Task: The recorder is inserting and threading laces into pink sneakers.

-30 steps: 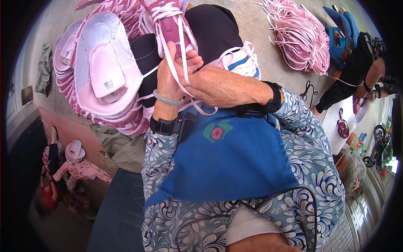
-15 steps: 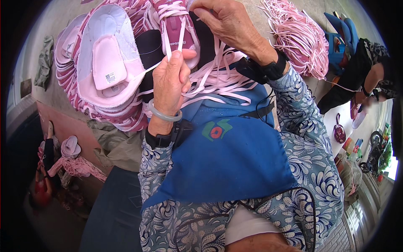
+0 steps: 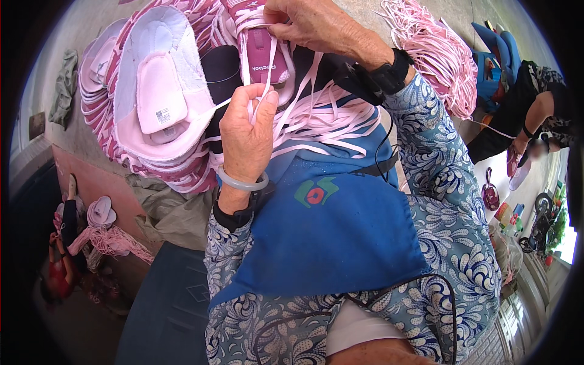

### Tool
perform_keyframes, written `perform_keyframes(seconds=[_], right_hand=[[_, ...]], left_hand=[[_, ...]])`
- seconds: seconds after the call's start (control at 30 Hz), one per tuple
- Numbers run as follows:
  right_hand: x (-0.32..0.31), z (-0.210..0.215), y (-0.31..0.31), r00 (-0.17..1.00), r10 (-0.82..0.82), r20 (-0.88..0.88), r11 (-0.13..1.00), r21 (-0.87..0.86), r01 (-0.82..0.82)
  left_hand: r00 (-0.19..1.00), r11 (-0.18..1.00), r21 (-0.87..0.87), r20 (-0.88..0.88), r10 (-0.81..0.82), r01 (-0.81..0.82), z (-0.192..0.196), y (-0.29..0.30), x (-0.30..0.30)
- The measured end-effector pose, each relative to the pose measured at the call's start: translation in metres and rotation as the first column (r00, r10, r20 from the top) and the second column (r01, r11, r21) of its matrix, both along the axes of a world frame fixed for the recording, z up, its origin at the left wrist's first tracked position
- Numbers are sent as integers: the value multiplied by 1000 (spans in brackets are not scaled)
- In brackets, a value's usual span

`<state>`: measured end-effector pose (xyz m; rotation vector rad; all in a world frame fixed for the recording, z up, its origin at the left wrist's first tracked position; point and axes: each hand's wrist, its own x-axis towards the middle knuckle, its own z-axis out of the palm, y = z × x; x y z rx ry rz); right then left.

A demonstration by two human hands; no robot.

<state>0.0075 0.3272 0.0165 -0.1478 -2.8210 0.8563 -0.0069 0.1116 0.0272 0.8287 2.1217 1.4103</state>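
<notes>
A dark pink shoe upper (image 3: 260, 52) with a pale pink shoelace (image 3: 245, 58) through its eyelets lies at the top centre, tongue toward me. My left hand (image 3: 248, 134) is closed below the tongue, pinching the hanging lace between thumb and fingers. At the right edge of the lacing my right hand (image 3: 319, 27) is bent over the upper. Its thumb and forefinger are closed on the lace by the eyelets, though the fingertips are partly hidden. Loose pale pink laces (image 3: 325, 118) spread over the blue apron (image 3: 328, 237) on my lap.
A stack of pink shoe uppers (image 3: 201, 112) with pale linings stands left of the worked upper. A big bundle of pink laces (image 3: 435, 73) lies at the upper right. Another person's hand (image 3: 521, 143) holds a pink shoe piece at far right. A person in red (image 3: 61, 277) sits at lower left.
My right hand has come left and down onto the lacing. My left hand has shifted slightly down and turned, still holding the lace. The upper has moved a little toward me.
</notes>
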Motion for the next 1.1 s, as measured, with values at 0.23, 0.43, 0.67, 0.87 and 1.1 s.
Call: perform_keyframes(seconds=[0.23, 0.43, 0.67, 0.87, 1.1], right_hand=[[6, -1, -18, 973, 9, -230, 992, 125, 21], [27, -21, -24, 936, -15, -352, 965, 240, 105], [51, -4, -49, 971, -217, -103, 973, 52, 223], [37, -28, -61, 969, -243, -55, 963, 110, 247], [24, -48, -45, 957, -188, -219, 953, 195, 232]], left_hand=[[991, 999, -2, 131, -34, 35, -3, -7, -4], [664, 902, 350, 741, -102, -251, 24, -18, -42], [798, 951, 310, 573, -187, 0, 20, -14, -17], [835, 969, 229, 511, -203, 95, 26, -12, -9], [752, 958, 272, 648, -118, -85, 32, 3, -12]])
